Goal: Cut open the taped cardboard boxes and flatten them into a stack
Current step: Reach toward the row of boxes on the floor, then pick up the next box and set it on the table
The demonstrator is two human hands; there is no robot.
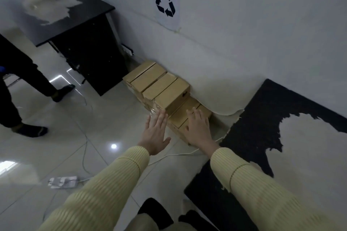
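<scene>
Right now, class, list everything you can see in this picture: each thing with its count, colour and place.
cardboard boxes: several, tan, stacked on the floor against the wall
recycling sign: one, black on white paper, on the wall above them
table: one, black, upper left
second person: one, dark trousers, at left
power strip: one, white, floor, lower left
left hand: one, yellow sleeve, fingers straight, beside the boxes
right hand: one, yellow sleeve, fingers straight, over the lowest box

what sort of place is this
Most likely an indoor office or workroom corner set aside for recycling: a recycling sign is taped to the white wall, cardboard boxes are piled against that wall below it, and a black desk stands on the glossy tiled floor beside them.
</scene>
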